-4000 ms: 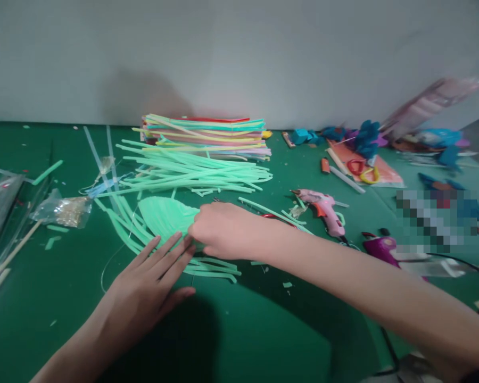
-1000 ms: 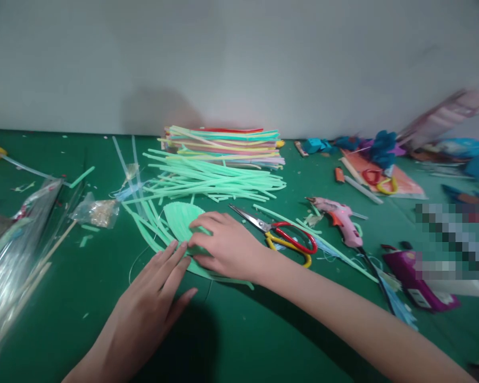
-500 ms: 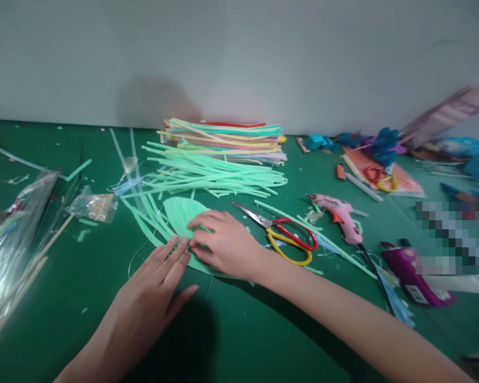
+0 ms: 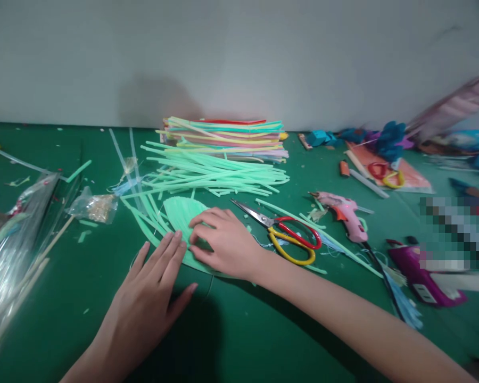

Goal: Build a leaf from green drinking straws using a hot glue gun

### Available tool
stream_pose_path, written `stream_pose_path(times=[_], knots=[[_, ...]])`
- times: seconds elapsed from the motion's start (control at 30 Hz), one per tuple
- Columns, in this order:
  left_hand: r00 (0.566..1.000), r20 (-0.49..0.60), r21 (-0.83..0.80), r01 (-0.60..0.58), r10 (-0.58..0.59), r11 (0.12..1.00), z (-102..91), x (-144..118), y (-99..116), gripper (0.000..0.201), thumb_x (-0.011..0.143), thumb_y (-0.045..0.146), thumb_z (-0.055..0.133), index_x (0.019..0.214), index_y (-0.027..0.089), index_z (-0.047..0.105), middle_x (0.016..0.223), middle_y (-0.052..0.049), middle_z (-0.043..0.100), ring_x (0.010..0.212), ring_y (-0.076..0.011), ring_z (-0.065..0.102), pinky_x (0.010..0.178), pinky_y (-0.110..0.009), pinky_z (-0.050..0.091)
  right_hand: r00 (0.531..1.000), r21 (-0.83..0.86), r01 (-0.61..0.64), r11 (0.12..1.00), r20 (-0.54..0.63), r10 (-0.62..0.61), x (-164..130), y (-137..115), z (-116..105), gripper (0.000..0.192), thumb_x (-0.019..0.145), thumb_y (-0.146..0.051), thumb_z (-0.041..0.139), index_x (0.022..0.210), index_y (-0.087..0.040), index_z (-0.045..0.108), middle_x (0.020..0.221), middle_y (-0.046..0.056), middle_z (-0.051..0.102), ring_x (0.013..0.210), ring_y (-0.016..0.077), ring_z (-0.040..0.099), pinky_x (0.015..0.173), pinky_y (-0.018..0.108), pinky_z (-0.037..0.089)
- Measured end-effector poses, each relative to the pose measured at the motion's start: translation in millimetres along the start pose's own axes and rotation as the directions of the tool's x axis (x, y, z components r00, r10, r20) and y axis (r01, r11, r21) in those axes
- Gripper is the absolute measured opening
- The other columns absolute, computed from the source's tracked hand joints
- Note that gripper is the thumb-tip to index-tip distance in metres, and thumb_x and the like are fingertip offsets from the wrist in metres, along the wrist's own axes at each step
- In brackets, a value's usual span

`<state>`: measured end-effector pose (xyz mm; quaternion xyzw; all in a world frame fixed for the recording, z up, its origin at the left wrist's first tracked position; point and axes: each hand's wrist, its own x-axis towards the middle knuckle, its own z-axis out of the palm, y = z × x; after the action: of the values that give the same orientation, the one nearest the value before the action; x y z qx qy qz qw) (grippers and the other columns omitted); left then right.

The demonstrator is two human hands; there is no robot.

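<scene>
Beneath both hands lies a mint-green leaf-shaped piece (image 4: 180,211) of pipe cleaners set side by side, its strips fanning out at the top. My left hand (image 4: 149,287) rests flat with fingers stretched, fingertips on the piece's left lower part. My right hand (image 4: 225,242) is bent over its middle, thumb and fingertips brought together on the strips in a pinch. Just what lies between those tips is hidden. Loose pipe-cleaner ends (image 4: 141,221) stick out at the upper left. Scissors (image 4: 291,234) with one red and one yellow handle lie right of my right hand.
Behind the hands lie loose mint pipe cleaners (image 4: 219,173) and a multicoloured bundle (image 4: 227,138) near the wall. A pink glue gun (image 4: 345,213) and a purple device (image 4: 417,274) are at right. Clear plastic wrapping (image 4: 19,255), sticks (image 4: 32,276) and a small bag (image 4: 93,205) lie left.
My left fingers have shifted slightly left and spread a little more. My right hand stays nearly in place on the leaf-shaped piece. Things at right appear slightly farther right.
</scene>
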<state>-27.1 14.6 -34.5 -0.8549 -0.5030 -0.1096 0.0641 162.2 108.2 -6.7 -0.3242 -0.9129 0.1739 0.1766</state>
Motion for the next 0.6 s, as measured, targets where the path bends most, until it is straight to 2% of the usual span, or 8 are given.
stream_pose_path(times=[0.2, 0.3, 0.43, 0.6], knots=[[1.000, 0.020, 0.015, 0.006, -0.007, 1.000, -1.1, -0.6, 1.0, 0.066, 0.095, 0.043, 0.044, 0.151, 0.013, 0.030, 0.154, -0.013, 0.040, 0.143, -0.0303, 0.036, 0.114, -0.054, 0.028, 0.996, -0.007, 0.071, 0.997, 0.050, -0.070, -2.8, 7.0, -7.4, 0.011, 0.092, -0.026, 0.060, 0.096, -0.017, 0.065, 0.117, 0.008, 0.065, 0.112, 0.0239, 0.053, 0.088, 0.037, 0.038], [1.000, 0.028, 0.033, -0.009, 0.009, 0.999, -0.5, -1.7, 0.8, 0.062, 0.095, 0.042, 0.045, 0.151, 0.017, 0.034, 0.156, -0.013, 0.037, 0.143, -0.0320, 0.036, 0.112, -0.057, 0.030, 0.993, -0.014, 0.081, 0.997, 0.084, -0.079, -6.4, 11.3, -14.4, 0.009, 0.090, -0.026, 0.062, 0.093, -0.018, 0.066, 0.118, 0.008, 0.065, 0.112, 0.0241, 0.053, 0.088, 0.037, 0.038], [1.000, 0.023, 0.043, -0.022, 0.021, 0.999, 1.2, -2.9, 0.1, 0.059, 0.095, 0.040, 0.046, 0.149, 0.017, 0.038, 0.157, -0.015, 0.034, 0.143, -0.0332, 0.035, 0.111, -0.060, 0.031, 0.990, -0.081, 0.116, 0.990, 0.084, -0.109, -10.5, 13.6, -18.1, 0.014, 0.094, -0.026, 0.057, 0.088, -0.018, 0.067, 0.116, 0.007, 0.066, 0.110, 0.0235, 0.053, 0.086, 0.037, 0.038], [0.999, 0.035, 0.044, -0.014, 0.013, 0.999, 0.7, -2.6, 0.2, 0.060, 0.094, 0.039, 0.046, 0.150, 0.019, 0.036, 0.159, -0.015, 0.031, 0.144, -0.0328, 0.033, 0.110, -0.060, 0.033, 0.974, -0.159, 0.199, 0.967, 0.140, -0.177, -12.6, 13.0, -23.7, 0.016, 0.094, -0.027, 0.056, 0.096, -0.017, 0.069, 0.119, 0.007, 0.066, 0.114, 0.0254, 0.051, 0.087, 0.039, 0.038]])
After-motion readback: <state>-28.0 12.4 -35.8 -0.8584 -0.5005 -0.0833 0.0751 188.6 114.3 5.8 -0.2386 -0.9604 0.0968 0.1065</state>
